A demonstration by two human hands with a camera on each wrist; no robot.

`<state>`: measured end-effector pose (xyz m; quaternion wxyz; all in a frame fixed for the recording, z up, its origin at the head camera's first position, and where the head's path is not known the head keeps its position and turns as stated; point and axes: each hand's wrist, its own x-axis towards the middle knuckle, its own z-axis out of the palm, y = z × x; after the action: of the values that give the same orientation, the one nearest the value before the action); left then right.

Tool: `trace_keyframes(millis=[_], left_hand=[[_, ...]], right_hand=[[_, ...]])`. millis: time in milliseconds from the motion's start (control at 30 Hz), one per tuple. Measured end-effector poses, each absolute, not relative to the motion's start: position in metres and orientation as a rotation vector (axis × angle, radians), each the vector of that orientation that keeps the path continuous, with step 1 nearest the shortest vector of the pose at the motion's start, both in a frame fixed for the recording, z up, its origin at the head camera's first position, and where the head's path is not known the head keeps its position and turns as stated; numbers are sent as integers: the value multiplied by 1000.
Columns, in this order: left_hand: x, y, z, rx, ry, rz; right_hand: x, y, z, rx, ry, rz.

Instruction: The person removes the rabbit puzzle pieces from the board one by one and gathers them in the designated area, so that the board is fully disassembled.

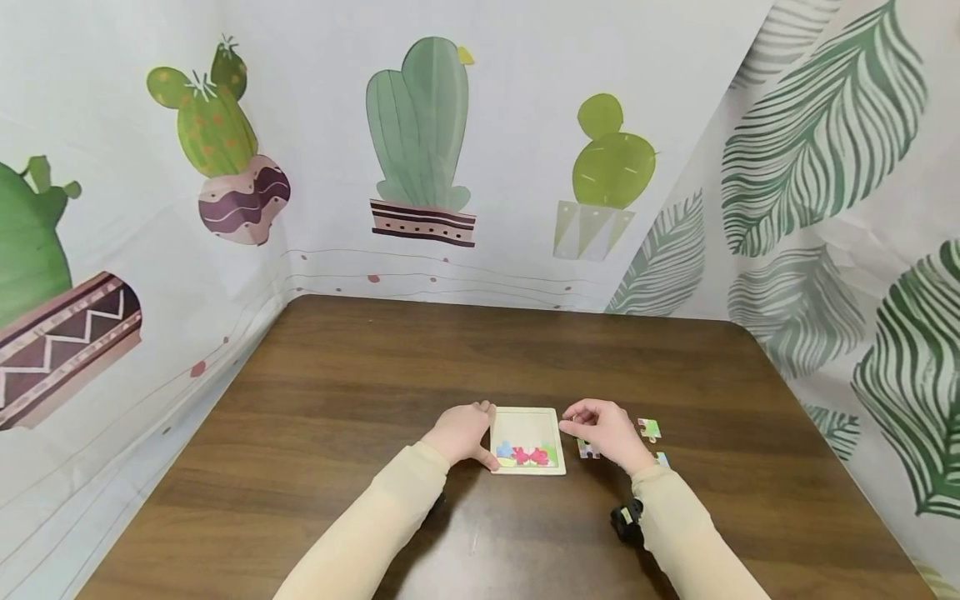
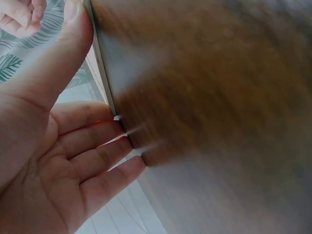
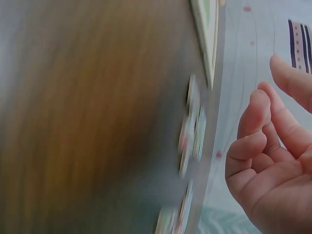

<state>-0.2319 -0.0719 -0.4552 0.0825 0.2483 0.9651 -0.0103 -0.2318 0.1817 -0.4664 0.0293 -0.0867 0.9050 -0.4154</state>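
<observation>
A square puzzle tray (image 1: pixel 525 422) with a pale rim lies flat on the table. Fitted pieces (image 1: pixel 531 455) with pink, blue and green print fill its near strip. My left hand (image 1: pixel 463 433) rests along the tray's left edge, thumb at the near corner and fingers toward the far one. In the left wrist view those fingers (image 2: pixel 105 183) are nearly straight. Just off the tray's right edge hovers my right hand (image 1: pixel 600 429), fingers bent, thumb apart from them; no piece shows between them. Beneath it lies a loose puzzle piece (image 1: pixel 588 450), partly covered.
Right of my right hand lie a green puzzle piece (image 1: pixel 649 428) and a light blue one (image 1: pixel 662 459), the latter partly hidden by the wrist. Pieces (image 3: pixel 197 126) look edge-on in the right wrist view. Cactus-printed cloth (image 1: pixel 510 275) hangs behind the brown table (image 1: pixel 360 367).
</observation>
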Motion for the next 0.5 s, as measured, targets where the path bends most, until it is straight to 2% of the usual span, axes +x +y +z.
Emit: trace_keyframes(millis=[500], left_hand=[[-230,-72,-451,716,2877,-1]], right_hand=[[-233,135,-466,-430,2702,-1272]])
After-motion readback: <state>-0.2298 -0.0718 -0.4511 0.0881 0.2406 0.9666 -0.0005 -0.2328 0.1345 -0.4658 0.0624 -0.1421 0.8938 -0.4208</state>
